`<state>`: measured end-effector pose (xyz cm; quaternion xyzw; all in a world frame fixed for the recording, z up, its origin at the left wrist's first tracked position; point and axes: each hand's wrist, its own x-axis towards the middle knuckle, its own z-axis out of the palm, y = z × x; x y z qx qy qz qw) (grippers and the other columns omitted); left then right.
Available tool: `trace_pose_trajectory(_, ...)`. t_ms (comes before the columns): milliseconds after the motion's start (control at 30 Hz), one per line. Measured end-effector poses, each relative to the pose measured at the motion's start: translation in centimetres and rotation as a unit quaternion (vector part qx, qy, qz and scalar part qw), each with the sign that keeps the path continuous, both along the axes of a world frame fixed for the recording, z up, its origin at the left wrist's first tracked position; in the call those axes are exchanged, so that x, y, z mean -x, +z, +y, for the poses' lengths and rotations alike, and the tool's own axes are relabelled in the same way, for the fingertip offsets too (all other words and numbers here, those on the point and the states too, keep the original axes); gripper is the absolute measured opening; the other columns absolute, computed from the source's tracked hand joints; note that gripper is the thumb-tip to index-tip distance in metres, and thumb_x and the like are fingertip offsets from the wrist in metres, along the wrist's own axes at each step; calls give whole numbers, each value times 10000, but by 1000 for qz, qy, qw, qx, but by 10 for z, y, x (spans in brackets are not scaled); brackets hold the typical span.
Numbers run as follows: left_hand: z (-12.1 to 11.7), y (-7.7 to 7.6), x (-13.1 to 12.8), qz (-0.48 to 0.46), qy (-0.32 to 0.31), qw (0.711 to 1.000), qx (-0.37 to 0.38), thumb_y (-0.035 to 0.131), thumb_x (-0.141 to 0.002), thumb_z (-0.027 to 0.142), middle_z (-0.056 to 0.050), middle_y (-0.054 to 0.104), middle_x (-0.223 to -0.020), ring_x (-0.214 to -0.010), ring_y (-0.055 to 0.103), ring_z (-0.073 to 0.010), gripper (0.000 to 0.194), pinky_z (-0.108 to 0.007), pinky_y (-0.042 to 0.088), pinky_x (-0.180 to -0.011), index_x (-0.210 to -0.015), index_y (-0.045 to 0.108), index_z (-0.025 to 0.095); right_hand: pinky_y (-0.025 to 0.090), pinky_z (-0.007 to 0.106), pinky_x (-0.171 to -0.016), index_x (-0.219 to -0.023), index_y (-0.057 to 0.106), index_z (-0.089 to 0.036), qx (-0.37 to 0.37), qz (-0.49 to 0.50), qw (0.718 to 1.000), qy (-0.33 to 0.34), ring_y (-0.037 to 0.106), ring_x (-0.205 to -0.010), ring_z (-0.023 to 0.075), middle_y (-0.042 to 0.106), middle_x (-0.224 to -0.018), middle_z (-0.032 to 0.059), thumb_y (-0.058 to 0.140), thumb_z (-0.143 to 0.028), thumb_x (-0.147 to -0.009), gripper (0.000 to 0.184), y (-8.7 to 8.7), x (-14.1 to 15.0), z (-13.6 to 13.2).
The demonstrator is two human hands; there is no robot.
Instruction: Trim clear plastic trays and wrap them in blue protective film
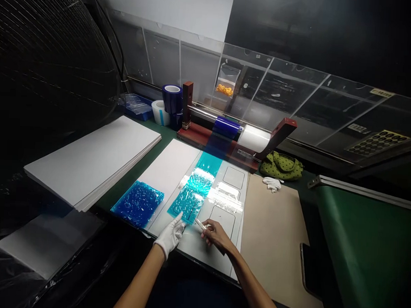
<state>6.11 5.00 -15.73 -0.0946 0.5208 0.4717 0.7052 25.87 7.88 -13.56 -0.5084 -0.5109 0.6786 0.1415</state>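
A strip of clear blue film [190,198] runs down from a blue roll [226,127] over a white board [217,255] with black rounded outlines. My left hand [169,235], in a white glove, is at the near end of the strip; its fingers overlap the film and seem to pinch its edge. My bare right hand [217,236] is closed around a slim metal tool [200,224] that looks like tweezers. Its tip points at the near right corner of the film. Left of the strip lies a pile of crinkled dark blue film pieces [139,204].
A red-brown roll stand [199,134] also carries a white roll [254,138]. White sheets [95,153] are stacked at left, with tape rolls [172,97] behind. Brown board [273,231], a phone [311,270], a white glove [273,183] and a green dotted cloth [282,166] lie to the right.
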Motion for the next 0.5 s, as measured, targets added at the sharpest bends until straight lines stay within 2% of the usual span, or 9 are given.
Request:
trace_pose_trajectory(100,17,-5,-10,73,3,997,8,530,-888,289,36,543,-706,-478,452,-32,180,-144,373,-391,-941,564,120,402,213,-433,-884,510,-182,-6,8,1000,-11,494,-452,86,605,-658,-24,533,-280,-698,212,4,-4,-2)
trace_pose_trajectory(200,15,1,-13,137,2,990,-12,542,-880,291,64,489,-626,-428,378,-21,181,-143,318,-369,-830,556,119,406,216,-439,-917,496,-183,-9,10,999,-31,487,-448,81,595,-661,-30,530,-299,-711,239,6,-13,-6)
trace_pose_trajectory(267,2,12,-8,170,7,985,-38,619,-825,279,86,433,-567,-411,329,-13,198,-137,255,-359,-739,538,121,412,221,-453,-949,485,-182,-6,15,999,-46,489,-461,80,591,-672,-33,535,-329,-722,274,8,-21,-11)
trace_pose_trajectory(367,-23,34,10,203,28,976,-72,795,-620,308,115,324,-505,-427,278,0,330,-131,218,-389,-636,519,128,424,230,-491,-989,469,-187,10,23,997,-80,520,-513,91,602,-709,-24,557,-365,-727,329,10,-30,-19)
trace_pose_trajectory(433,-37,48,27,217,47,972,-80,850,-497,342,117,307,-505,-447,270,1,390,-131,234,-416,-667,571,128,430,236,-524,-992,464,-188,17,23,995,-99,541,-561,101,608,-722,-18,569,-368,-725,339,10,-31,-24)
trace_pose_trajectory(500,-47,59,48,229,63,968,-76,860,-447,365,105,354,-528,-467,291,-4,466,-136,255,-434,-780,637,128,431,238,-552,-982,470,-186,14,22,994,-103,545,-603,108,610,-723,-13,572,-357,-730,321,9,-30,-27)
